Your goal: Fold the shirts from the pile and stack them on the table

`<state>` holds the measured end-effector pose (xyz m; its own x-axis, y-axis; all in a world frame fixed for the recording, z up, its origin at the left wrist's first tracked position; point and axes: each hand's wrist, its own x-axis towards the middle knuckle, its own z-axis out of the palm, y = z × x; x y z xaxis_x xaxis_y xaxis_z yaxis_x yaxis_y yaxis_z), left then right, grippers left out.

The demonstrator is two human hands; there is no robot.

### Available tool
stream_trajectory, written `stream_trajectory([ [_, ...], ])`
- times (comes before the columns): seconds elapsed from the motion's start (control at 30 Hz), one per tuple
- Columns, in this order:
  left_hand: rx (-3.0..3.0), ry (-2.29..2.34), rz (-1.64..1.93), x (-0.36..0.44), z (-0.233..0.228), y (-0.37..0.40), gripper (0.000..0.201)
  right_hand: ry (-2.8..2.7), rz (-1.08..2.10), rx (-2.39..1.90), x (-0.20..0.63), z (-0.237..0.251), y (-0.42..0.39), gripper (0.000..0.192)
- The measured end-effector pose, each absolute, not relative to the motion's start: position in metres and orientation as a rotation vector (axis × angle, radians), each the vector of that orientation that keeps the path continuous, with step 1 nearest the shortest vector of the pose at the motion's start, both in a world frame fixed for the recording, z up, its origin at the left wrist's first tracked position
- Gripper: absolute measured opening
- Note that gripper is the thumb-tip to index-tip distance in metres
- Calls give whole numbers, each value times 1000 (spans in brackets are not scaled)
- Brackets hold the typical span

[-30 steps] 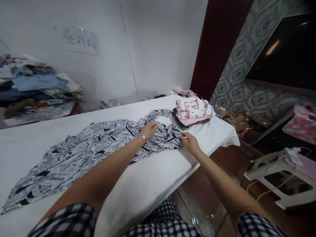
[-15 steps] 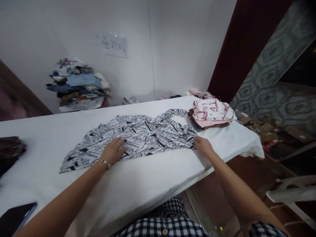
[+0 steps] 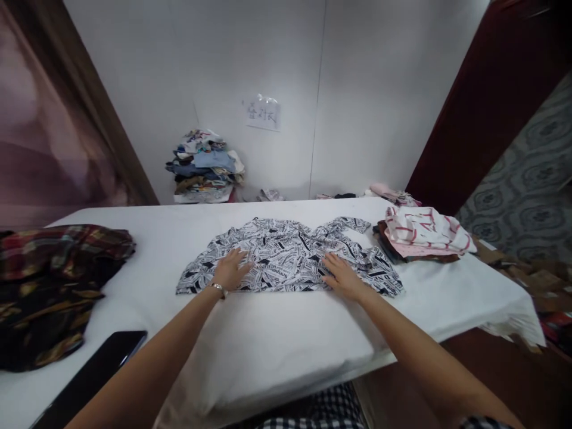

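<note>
White table (image 3: 277, 351), right hand (image 3: 340, 275) moved inward, both hands flat, fingers spread, on printed shirt (image 3: 290, 255), left hand (image 3: 231, 271)

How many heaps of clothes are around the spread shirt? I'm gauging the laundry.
3: a dark plaid heap at the table's left end, a red-striped white folded stack at the right, and a mixed pile against the far wall. More may be hidden.

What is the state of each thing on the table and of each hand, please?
Black-and-white shirt: spread flat on the table.
Left hand: open, palm down on the shirt.
Right hand: open, flat on the shirt.
Red-striped white garment: folded, on top of a small stack.
Dark plaid garment: crumpled, unfolded.
Phone: lying flat, screen dark.
Clothes pile: heaped by the wall.
</note>
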<state>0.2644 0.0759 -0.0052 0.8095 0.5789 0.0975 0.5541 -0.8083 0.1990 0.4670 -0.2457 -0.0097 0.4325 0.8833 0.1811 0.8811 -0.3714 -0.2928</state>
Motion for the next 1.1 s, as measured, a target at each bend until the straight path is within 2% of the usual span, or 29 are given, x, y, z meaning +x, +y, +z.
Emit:
stream_trajectory([
  [0.1, 2791, 1074, 149, 249, -7, 101, 57, -1503, 179, -2526, 473, -29, -245, 65],
  [0.3, 2708, 1236, 134, 245, -4, 142, 57, -1554, 67, -2528, 480, -49, -254, 61],
  [0.67, 2765, 979, 284, 344, 6, 156, 44, -1553, 19, -2499, 479, -52, -258, 56],
  [0.97, 2673, 1102, 232, 416, 0, 181, 46, -1554, 25, -2483, 476, -50, -258, 58],
  [1.1, 2632, 1103, 257, 441, -9, 184, 33, -1560, 32, -2443, 475, -47, -259, 60],
])
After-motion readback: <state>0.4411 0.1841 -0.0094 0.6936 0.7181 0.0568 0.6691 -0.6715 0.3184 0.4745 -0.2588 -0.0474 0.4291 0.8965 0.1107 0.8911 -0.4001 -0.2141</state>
